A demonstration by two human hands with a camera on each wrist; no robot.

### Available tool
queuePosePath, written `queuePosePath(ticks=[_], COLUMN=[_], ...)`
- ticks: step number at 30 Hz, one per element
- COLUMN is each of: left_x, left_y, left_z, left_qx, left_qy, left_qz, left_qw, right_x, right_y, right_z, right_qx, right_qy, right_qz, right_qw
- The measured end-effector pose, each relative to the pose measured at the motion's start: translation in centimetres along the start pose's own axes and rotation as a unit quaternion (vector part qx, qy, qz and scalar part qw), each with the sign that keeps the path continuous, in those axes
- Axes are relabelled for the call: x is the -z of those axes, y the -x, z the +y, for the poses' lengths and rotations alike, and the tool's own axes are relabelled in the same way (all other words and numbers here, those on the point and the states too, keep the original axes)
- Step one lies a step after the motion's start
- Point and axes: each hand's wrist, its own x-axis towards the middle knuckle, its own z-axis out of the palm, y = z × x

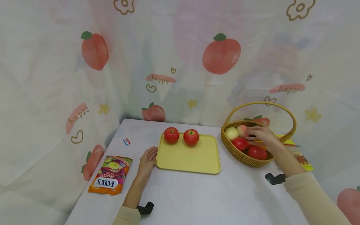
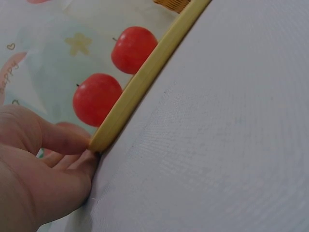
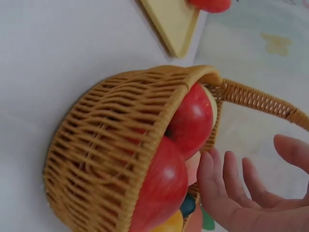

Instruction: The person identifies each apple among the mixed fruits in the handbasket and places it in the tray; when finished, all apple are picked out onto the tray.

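Two red apples (image 1: 171, 135) (image 1: 191, 137) sit at the far edge of a yellow tray (image 1: 191, 159). My left hand (image 1: 147, 161) lies flat on the table, fingers touching the tray's left edge (image 2: 140, 84); the apples (image 2: 96, 99) (image 2: 133, 48) show beyond it. A wicker basket (image 1: 242, 156) with a hoop handle holds red apples (image 1: 256, 152), a pale green fruit (image 1: 231, 133) and a peach (image 1: 241, 130). My right hand (image 1: 260, 134) hovers over the basket (image 3: 111, 145), fingers (image 3: 227, 174) straight and spread, holding nothing, close to the red apples (image 3: 193, 121).
A FOX'S candy bag (image 1: 110, 175) lies at the table's left front, with a small wrapped candy (image 1: 126, 141) behind it. A yellow packet (image 1: 298, 153) sits right of the basket. Fruit-printed curtains enclose the white table on all sides.
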Motion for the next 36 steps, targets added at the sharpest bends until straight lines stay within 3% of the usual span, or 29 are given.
queuePosePath(ticks=[8,15,29,36], left_x=[0.1,0.3,0.3,0.2], left_y=[-0.1,0.1,0.1,0.1], left_z=[0.3,0.1,0.2,0.3], left_qx=[0.015,0.012,0.016,0.021], left_qy=[-0.012,-0.007,-0.010,-0.019], left_qz=[0.019,0.016,0.017,0.019], left_qw=[0.9996,0.9998,0.9997,0.9994], right_x=[2.4,4.5,6.5,6.2], right_y=[-0.4,-1.1,-1.6,-2.9], right_z=[0.7,1.7,1.3,2.9], right_qx=[-0.004,-0.017,-0.055,-0.081], right_qy=[0.055,0.131,0.159,0.149], right_qz=[-0.052,-0.112,-0.197,-0.233], right_qw=[0.997,0.985,0.966,0.958])
